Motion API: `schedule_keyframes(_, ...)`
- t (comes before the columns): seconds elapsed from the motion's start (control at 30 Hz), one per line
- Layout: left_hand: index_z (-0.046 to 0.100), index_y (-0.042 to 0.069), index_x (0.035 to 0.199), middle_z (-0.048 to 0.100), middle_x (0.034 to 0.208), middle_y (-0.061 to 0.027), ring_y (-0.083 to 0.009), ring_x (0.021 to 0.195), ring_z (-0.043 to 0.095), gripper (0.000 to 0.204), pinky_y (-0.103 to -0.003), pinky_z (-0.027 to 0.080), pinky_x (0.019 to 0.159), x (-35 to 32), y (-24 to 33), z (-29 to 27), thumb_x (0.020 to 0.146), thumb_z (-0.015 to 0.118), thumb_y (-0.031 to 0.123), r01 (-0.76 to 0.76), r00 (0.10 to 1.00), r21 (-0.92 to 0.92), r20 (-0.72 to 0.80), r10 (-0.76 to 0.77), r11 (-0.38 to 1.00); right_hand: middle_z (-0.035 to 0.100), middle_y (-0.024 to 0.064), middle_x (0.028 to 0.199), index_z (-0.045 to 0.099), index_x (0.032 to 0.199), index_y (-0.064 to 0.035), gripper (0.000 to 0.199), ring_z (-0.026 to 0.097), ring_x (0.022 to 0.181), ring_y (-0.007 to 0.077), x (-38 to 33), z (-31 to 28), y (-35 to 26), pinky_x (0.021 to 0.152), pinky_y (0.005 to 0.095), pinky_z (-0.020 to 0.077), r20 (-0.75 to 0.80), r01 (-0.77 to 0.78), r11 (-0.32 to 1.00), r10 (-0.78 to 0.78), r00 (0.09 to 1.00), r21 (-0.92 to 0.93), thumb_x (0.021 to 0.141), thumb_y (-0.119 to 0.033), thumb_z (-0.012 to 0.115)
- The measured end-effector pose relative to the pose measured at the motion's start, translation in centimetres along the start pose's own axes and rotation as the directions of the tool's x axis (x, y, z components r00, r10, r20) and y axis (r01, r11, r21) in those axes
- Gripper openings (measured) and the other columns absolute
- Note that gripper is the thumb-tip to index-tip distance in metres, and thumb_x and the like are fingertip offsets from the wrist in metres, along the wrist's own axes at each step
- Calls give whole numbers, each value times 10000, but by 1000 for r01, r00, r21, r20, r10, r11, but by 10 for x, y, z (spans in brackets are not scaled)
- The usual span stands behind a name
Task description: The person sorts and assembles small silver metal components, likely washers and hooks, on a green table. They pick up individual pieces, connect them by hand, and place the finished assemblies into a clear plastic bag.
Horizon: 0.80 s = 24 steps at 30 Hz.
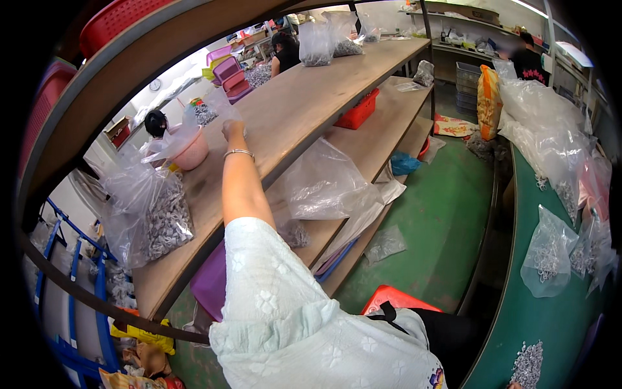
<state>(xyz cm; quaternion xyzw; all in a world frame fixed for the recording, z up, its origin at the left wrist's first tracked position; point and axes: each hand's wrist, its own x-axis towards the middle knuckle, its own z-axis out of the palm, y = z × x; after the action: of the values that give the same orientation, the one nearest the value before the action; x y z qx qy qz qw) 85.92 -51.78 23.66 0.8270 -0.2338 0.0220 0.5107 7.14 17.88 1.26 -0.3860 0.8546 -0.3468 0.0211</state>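
My left arm, in a short pale sleeve and with a bracelet at the wrist, reaches out over the upper wooden shelf (285, 107). My left hand (234, 129) is closed on the edge of a clear plastic bag (219, 104). Small metal parts (205, 114) lie in that bag's far end. Close by on the left stands a pink bucket (191, 150) with plastic in it. Only a sliver of my right hand (514, 386) shows at the bottom edge, beside a pile of small silvery metal parts (527, 364) on the green table (495, 337); its fingers are hidden.
A large bag of metal parts (155, 223) sits on the shelf's near end. Lower shelves hold a red basket (358, 110) and an empty-looking clear bag (327, 181). A red stool (398, 299) stands below. More bags (547, 256) lie rightward. Other people (285, 53) are farther off.
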Motion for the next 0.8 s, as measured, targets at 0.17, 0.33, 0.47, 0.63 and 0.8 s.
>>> schedule_keyframes(0.17,702,-33,961,702,1019,-176,-293,880,709,178,-385,593,669,-61,24,1,825,679,79,383,825,-670,-62,-562,636,656,174,935,671,998,55,202,604,841,258,-11,-5,5,761,340,504,-62,-66,998,66,996,-1,915,-127,653)
schedule_keyframes(0.33,699,-46,940,704,986,-195,-290,866,711,170,-377,597,665,-45,11,-29,811,698,64,377,810,-679,-89,-579,630,653,187,964,678,1011,46,232,611,855,276,-5,3,3,769,345,509,-48,-94,996,94,994,-3,907,-161,669)
schedule_keyframes(0.47,701,-38,937,703,983,-197,-289,862,712,153,-381,594,661,-67,18,-32,829,671,67,393,820,-631,-88,-566,669,652,198,973,679,1016,46,243,616,865,277,-6,0,2,770,344,510,-46,-108,994,106,993,-24,907,-171,669)
schedule_keyframes(0.63,669,-95,953,688,994,-238,-341,880,702,170,-406,609,699,25,-32,-29,884,567,23,380,843,-664,-39,-537,644,651,199,973,677,1018,49,242,620,858,282,1,8,11,765,346,514,18,-77,997,76,997,20,914,-169,661)
schedule_keyframes(0.8,594,-35,1135,612,1160,-266,-341,1033,645,274,-440,564,836,-38,5,-5,957,472,135,426,795,-694,-20,-607,580,668,201,963,674,1008,54,213,629,841,289,-12,-3,0,774,355,516,-45,45,999,-44,998,14,916,-138,654)
